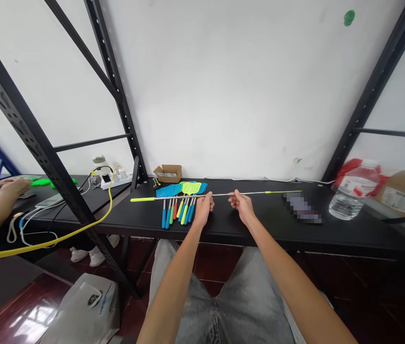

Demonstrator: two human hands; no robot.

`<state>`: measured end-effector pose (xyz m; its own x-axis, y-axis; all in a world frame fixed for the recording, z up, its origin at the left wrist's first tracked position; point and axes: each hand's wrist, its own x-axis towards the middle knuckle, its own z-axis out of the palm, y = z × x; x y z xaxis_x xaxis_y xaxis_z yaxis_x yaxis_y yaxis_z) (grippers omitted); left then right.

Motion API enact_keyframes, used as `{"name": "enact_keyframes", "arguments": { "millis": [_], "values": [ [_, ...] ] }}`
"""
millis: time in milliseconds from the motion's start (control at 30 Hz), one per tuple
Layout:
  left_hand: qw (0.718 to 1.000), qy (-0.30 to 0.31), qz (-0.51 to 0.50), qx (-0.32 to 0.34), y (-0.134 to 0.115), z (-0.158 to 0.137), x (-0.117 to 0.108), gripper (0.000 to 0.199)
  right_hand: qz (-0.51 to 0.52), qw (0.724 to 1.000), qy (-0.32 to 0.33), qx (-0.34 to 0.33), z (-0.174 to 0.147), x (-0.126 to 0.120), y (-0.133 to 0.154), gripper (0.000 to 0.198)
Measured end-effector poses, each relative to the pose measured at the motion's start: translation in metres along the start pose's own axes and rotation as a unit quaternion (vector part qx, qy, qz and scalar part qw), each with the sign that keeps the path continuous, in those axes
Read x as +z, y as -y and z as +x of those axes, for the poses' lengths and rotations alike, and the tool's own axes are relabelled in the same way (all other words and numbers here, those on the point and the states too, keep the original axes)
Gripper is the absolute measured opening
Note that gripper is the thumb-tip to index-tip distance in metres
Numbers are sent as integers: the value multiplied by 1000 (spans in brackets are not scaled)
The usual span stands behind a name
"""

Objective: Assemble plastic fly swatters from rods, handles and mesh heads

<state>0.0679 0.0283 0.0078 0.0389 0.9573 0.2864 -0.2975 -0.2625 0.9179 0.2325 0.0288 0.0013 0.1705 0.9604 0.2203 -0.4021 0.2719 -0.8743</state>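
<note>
Two hands: both pinch one thin rod (pixel 220 194), held level just above the bench (pixel 260 229).
Left hand (pixel 203 208): fingers closed around the rod, thumb on top, right of the swatter pile.
Right hand (pixel 242 204): fingertips clamped on the rod a little further right, close to the left hand but apart from it.
Rod: metal and extended, with a yellow-green grip (pixel 143 199) at its far left end and a thin green tip (pixel 284 192) at its far right end.
Doing it well: the rod looks telescopic, so I judge it best to keep both grips in line with it and pull or push straight along its length; any sideways bend could kink the thin sections.
Swatters (pixel 179 203): a pile lies on the bench under the rod's left part, blue and yellow heads toward the wall, coloured handles toward the person.
Further out: a small box (pixel 168 172) by the wall, a water bottle (pixel 351 196) at right, a power strip (pixel 116 179) at left.
Co-worker: another person's hand (pixel 11 188) rests on the next bench, far left.
Hard to make out: a blurred patch (pixel 302 209) hides something right of the hands; the joints between rod sections are too fine to see; whether the rod touches the swatters is unclear.
</note>
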Motion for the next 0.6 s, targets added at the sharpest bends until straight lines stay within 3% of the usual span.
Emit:
{"name": "enact_keyframes", "arguments": {
  "millis": [233,467,600],
  "values": [
    [997,-43,-54,-17,-2,2,0,42,100,991,-85,-17,6,-8,0,40],
    [1000,-10,-19,-9,-2,-1,1,44,12,1000,10,-5,1,-2,-1,42],
    [1000,-12,-21,-8,-3,-1,1,41,33,999,-7,-3,1,-2,1,42]
  ]
}}
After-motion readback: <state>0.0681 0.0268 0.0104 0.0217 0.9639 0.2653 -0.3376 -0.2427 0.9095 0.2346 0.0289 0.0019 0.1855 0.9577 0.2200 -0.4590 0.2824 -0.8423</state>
